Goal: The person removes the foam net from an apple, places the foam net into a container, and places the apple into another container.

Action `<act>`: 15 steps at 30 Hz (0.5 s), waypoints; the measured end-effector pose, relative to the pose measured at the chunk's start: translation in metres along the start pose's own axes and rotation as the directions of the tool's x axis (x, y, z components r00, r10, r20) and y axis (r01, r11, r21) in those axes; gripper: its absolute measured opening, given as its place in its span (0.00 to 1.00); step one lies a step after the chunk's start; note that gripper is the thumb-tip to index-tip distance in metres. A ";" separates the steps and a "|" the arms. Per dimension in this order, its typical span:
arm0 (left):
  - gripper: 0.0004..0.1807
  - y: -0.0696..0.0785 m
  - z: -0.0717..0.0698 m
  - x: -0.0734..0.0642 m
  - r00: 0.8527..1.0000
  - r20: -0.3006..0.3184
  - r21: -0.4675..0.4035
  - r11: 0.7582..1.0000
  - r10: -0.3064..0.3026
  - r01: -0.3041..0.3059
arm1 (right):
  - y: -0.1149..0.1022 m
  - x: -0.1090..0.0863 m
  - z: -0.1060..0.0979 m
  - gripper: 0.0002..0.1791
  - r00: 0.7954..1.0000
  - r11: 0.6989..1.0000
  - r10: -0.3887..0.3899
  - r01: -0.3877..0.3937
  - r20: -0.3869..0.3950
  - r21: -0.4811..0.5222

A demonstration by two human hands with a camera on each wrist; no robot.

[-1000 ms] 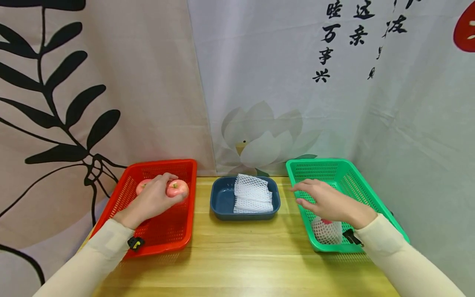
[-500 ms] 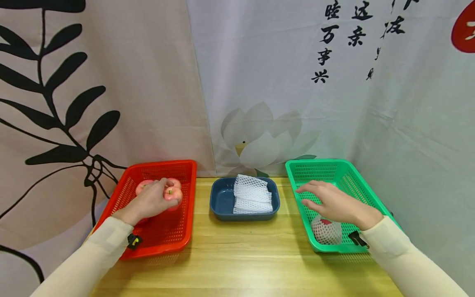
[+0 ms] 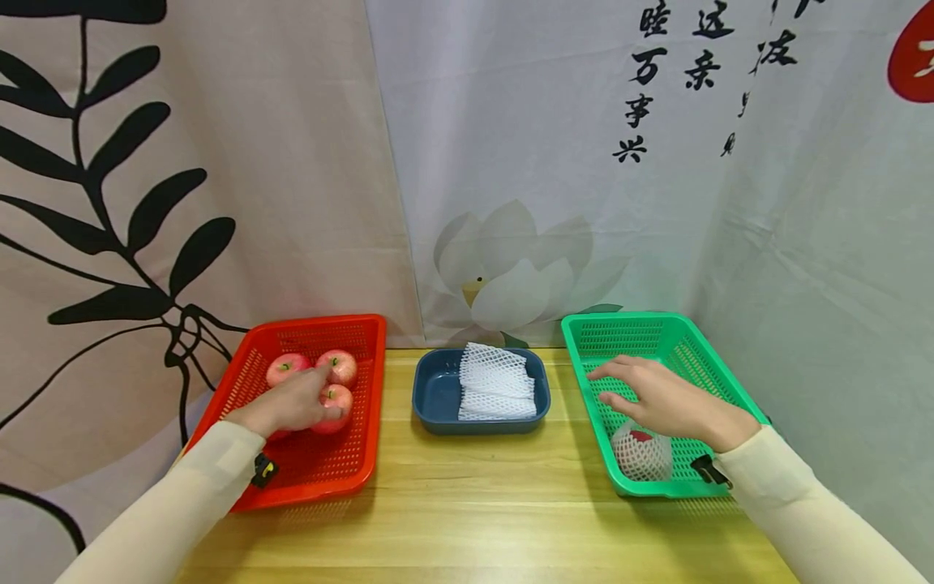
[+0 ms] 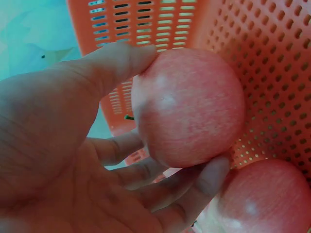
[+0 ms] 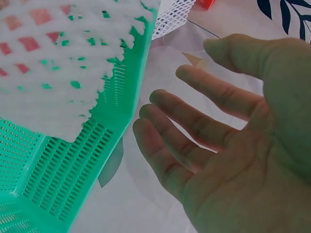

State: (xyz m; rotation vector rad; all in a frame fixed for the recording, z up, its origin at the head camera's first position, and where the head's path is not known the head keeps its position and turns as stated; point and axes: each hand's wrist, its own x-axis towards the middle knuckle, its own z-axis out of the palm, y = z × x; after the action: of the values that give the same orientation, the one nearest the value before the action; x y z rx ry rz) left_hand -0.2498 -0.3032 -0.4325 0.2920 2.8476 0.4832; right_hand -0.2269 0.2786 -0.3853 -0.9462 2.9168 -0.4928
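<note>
In the head view, my left hand [image 3: 292, 399] reaches into the red basket [image 3: 368, 438] and holds an apple [image 3: 337, 399]. The left wrist view has its thumb on one side of that pink-red apple [image 4: 192, 109] and the fingers curled against the other. Two more apples, one at the left [image 3: 287, 367] and one behind [image 3: 340, 367], lie close by; another shows partly under the wrist. My right hand [image 3: 660, 399] hovers over the green basket [image 3: 620, 319], its fingers spread and relaxed. Below it sits a fruit in a white foam net [image 3: 642, 458], with red showing at its opening.
Between the baskets stands a dark blue tray [image 3: 436, 405] with white foam net sleeves [image 3: 498, 385] lying in it. All three containers are on a wooden table [image 3: 467, 503]. A printed curtain [image 3: 511, 162] hangs right behind them.
My left hand has moved the apple lower and toward the front left inside the red basket, uncovering the apple behind it. My right hand has drifted slightly right.
</note>
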 end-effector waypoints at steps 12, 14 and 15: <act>0.46 -0.003 0.000 0.001 0.999 0.048 0.046 0.999 0.025 -0.027 | 0.011 -0.002 -0.001 0.20 1.000 1.000 -0.004 0.004 -0.005 0.002; 0.45 -0.002 -0.002 0.000 0.998 0.055 0.048 0.999 0.021 -0.023 | 0.013 -0.003 0.000 0.20 1.000 1.000 -0.001 0.001 -0.006 0.006; 0.43 -0.002 -0.003 -0.001 0.998 0.054 0.049 0.998 0.023 -0.025 | 0.014 -0.002 0.000 0.20 1.000 1.000 0.000 0.000 -0.006 0.006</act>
State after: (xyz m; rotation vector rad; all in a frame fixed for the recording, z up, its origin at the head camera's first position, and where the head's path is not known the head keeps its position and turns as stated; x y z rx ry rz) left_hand -0.2499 -0.3055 -0.4305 0.3433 2.8100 0.4031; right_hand -0.2328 0.2908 -0.3898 -0.9451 2.9193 -0.5051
